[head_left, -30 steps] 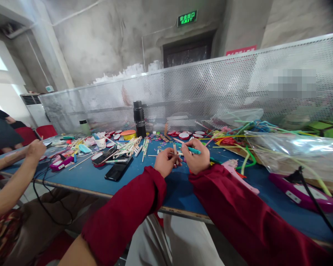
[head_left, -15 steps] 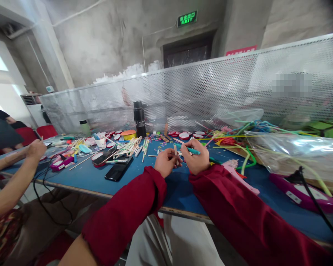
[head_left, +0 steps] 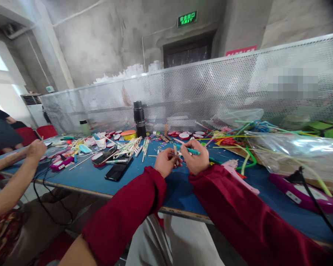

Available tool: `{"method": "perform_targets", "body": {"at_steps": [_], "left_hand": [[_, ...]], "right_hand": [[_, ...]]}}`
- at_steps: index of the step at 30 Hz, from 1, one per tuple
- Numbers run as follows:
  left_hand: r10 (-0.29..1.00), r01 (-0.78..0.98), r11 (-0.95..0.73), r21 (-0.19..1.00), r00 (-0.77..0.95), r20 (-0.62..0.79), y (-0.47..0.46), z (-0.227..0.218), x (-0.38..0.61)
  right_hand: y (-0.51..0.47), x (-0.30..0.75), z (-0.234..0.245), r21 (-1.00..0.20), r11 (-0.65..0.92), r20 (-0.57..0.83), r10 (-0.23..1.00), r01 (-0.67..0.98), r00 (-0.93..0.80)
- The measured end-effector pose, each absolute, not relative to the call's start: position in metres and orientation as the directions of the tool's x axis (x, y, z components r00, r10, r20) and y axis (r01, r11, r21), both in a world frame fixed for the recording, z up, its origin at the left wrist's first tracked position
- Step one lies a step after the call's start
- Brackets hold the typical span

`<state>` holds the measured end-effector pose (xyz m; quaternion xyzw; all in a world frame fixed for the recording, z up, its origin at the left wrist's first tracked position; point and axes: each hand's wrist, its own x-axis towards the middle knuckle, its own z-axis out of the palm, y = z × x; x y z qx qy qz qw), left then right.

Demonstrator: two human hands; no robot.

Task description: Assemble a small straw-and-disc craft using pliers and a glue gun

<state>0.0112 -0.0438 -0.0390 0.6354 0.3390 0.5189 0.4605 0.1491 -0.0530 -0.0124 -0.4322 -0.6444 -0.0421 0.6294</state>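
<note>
Both my hands work close together above the blue table point(head_left: 177, 190). My left hand point(head_left: 165, 162) is closed on a small flat wooden stick point(head_left: 175, 149), held upright between thumb and fingers. Part of it is hidden by the fingertips. In my right hand point(head_left: 197, 157) a teal pen point(head_left: 193, 151) is gripped, its tip end pointing left toward the stick. A pink curved plastic piece point(head_left: 241, 179) lies just right of my right wrist. Left of my hands lies a heap of pale wooden sticks point(head_left: 127, 149).
A black bottle point(head_left: 139, 120) stands before the perforated metal screen point(head_left: 211, 88). Two phones, one a black phone point(head_left: 118, 171), lie to the left. Clear plastic sheeting point(head_left: 296, 147) and a purple device with a cable point(head_left: 302, 194) are at right. Another person's hand point(head_left: 35, 149) is at far left.
</note>
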Motion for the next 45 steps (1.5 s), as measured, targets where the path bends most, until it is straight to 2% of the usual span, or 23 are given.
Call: {"method": "perform_targets", "body": {"at_steps": [45], "left_hand": [[0.916, -0.073, -0.333, 0.940, 0.210, 0.341, -0.0442, -0.0376, 0.0118]], "right_hand": [[-0.0574, 0.1489, -0.0077, -0.487, 0.611, 0.851, 0.494, 0.624, 0.181]]}}
